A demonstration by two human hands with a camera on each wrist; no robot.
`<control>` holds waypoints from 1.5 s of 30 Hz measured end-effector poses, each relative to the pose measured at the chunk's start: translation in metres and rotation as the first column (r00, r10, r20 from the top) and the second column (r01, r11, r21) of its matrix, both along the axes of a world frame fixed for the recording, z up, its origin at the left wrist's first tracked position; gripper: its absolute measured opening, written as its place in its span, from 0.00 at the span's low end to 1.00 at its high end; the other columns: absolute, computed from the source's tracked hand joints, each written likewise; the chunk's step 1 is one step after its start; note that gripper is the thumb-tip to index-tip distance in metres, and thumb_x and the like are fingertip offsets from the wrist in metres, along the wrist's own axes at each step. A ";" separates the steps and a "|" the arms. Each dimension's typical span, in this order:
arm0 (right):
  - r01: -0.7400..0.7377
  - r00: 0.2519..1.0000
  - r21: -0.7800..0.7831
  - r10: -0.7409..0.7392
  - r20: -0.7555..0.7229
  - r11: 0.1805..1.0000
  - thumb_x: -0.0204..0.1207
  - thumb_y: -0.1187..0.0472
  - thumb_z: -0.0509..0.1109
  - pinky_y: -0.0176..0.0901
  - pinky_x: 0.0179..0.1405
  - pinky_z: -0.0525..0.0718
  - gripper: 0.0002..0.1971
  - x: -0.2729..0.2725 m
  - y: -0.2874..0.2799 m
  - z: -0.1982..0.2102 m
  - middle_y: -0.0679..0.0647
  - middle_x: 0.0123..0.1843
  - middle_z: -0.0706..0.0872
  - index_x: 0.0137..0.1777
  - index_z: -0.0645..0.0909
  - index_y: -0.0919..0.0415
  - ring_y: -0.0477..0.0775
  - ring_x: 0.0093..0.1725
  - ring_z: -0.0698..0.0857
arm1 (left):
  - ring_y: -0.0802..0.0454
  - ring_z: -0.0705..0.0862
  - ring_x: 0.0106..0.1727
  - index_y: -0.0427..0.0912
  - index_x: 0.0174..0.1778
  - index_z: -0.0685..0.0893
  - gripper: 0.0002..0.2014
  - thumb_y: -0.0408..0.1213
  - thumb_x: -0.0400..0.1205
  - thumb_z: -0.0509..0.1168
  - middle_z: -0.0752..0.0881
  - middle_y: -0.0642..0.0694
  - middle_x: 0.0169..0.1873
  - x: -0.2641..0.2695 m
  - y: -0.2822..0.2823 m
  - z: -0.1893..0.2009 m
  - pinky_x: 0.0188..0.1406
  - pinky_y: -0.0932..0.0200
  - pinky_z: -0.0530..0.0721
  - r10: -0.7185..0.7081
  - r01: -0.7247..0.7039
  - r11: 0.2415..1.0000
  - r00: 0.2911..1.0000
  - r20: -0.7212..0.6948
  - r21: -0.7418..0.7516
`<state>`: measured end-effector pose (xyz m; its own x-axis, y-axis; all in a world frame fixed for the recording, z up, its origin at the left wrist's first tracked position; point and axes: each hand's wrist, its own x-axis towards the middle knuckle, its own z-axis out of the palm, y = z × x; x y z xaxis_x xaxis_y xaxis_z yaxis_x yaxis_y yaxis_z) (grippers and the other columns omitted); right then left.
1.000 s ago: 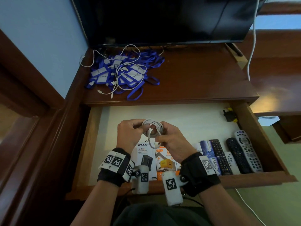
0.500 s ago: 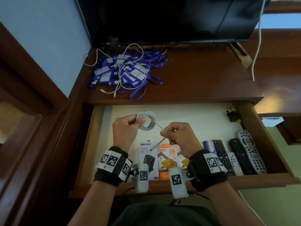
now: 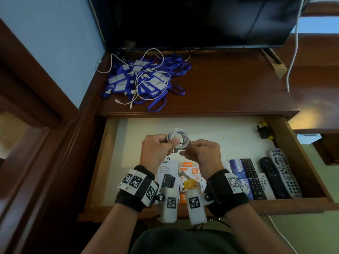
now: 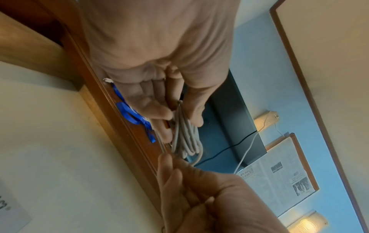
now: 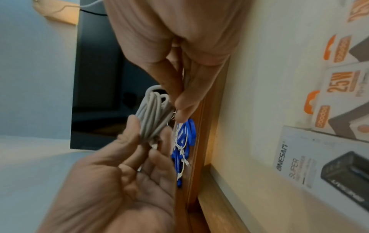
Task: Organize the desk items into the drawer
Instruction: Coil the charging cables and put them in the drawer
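- My left hand [image 3: 157, 150] pinches the coiled white cable [image 3: 178, 138] between thumb and curled fingers; the left wrist view shows the loops bunched against the thumb.
- My right hand [image 3: 204, 154] sits just beside it, its thumb and forefinger closed on the coil's right side — the right wrist view shows those fingertips [image 5: 182, 108] pressed together at the coil's edge, on a thin strand.
- The coil hangs in the air above the open drawer [image 3: 110, 154], over its pale lining, touching nothing but my fingers.
- Below my wrists, at the drawer's front, lie two charger boxes: a white one [image 3: 167, 176] marked SUPER and an orange one [image 3: 189, 177] marked 25W, side by side.
- To their right lie a blue-patterned packet [image 3: 238, 169] and a row of remote controls [image 3: 275, 173], all lengthwise against the front wall.
- A small black plug [image 3: 263, 130] with yellow on it sits in the drawer's back right corner.
- Up on the desk [image 3: 229, 88], a heap of blue lanyards with badge holders [image 3: 145, 81] lies at the left — loose white cables [image 3: 156, 77] are tangled over it.
- A dark screen [image 3: 192, 21] stands at the desk's back edge.
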<state>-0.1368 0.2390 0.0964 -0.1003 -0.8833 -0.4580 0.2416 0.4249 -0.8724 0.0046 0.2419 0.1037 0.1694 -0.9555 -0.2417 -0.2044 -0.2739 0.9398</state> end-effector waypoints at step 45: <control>-0.587 0.807 -0.062 0.589 0.026 0.807 0.49 0.73 0.64 0.43 0.29 0.67 0.10 -0.015 -0.008 0.007 0.59 0.32 0.78 0.33 0.81 0.70 0.48 0.30 0.77 | 0.50 0.80 0.38 0.40 0.42 0.88 0.07 0.28 0.80 0.66 0.86 0.44 0.34 0.002 0.005 -0.017 0.35 0.57 0.71 -0.011 0.107 0.975 0.899 -0.437 0.196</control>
<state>-0.1521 0.2310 0.1032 0.4640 -0.7881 -0.4044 -0.0040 0.4547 -0.8906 0.0064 0.2473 0.0868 -0.0526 -0.8793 -0.4733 0.1854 -0.4743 0.8606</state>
